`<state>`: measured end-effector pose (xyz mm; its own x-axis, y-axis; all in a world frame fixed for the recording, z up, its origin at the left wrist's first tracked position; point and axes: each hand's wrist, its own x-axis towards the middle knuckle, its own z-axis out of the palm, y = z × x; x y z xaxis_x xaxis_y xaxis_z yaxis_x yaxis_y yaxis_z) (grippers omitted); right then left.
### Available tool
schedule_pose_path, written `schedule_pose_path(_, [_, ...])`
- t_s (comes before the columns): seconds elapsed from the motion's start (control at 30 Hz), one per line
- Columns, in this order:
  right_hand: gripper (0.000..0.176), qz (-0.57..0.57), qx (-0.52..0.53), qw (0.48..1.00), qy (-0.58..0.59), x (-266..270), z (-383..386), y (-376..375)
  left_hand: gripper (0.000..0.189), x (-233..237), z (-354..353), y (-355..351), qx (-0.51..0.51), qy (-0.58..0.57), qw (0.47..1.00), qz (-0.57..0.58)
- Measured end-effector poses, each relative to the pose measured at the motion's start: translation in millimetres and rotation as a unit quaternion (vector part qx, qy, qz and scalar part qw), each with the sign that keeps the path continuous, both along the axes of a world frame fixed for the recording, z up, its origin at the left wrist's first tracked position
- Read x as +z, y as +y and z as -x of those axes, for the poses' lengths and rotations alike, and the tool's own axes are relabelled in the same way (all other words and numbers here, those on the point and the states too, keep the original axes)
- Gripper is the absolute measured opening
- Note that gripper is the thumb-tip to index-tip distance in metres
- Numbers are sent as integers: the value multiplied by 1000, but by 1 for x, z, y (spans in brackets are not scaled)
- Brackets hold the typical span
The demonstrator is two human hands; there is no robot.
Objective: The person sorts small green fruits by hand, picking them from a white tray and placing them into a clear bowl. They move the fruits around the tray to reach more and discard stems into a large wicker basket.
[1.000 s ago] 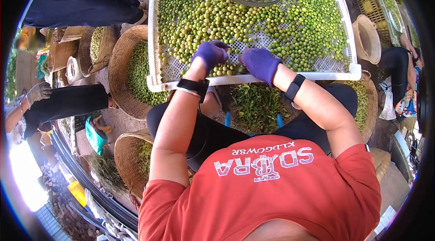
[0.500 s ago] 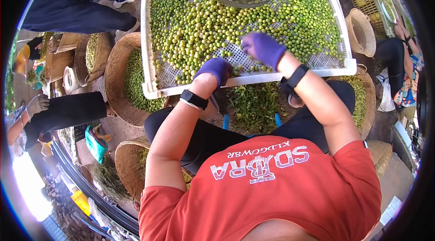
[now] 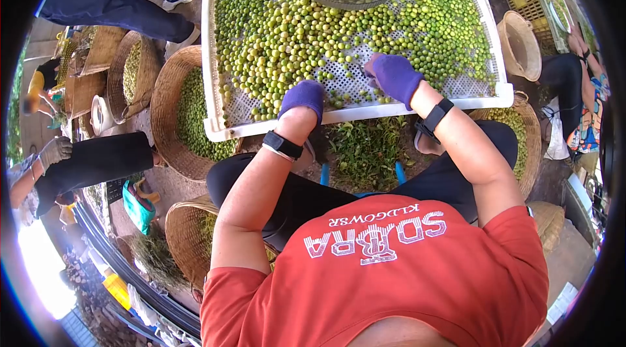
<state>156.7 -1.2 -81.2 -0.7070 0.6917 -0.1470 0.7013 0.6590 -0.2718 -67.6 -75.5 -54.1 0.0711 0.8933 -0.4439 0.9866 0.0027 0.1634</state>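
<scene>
Wicker basket (image 3: 164, 96), containing green fruits. White perforated tray (image 3: 365, 114), spread with round green fruits (image 3: 287, 40). Left hand (image 3: 302, 99), purple-gloved, at the near rim; fingers hidden, grip cannot be told. Glass bowl (image 3: 345, 5), holding pale fruits, stands on the tray. Right hand (image 3: 395, 77), purple-gloved, fingers curled above the tray; whether it holds fruit is unclear. Beige tub (image 3: 521, 53), beside the tray.

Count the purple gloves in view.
2: a glove on the left hand, at the tray's near rim; another on the right hand, farther in. Background clutter may hide more.
</scene>
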Motion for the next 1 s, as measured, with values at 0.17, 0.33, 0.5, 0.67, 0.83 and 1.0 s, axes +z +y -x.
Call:
schedule_pose_path(0.17, [13, 51, 35, 996, 65, 17, 17, -14, 20, 5, -5, -5, 38, -13, 999, -7])
schedule_pose_path(0.33, [14, 53, 57, 997, -3, 16, 28, -28, 23, -13, -1, -2, 3, -3, 1000, -24])
schedule_pose_path(0.5, [17, 183, -28, 981, 62, 24, 20, -8, 30, 0, 3, 6, 36, -65, 997, 16])
schedule_pose_path(0.67, [28, 209, -166, 931, 251, 82, 1, 51, 30, 21, 12, 20, 220, -290, 924, 116])
schedule_pose_path(0.83, [35, -151, -160, 911, 348, 78, -5, 84, 25, 3, 24, 26, 306, -421, 847, 108])
schedule_pose_path(1.0, [34, -147, -93, 977, 124, 72, -19, 46, 34, 11, 11, 23, 145, -269, 944, 123])
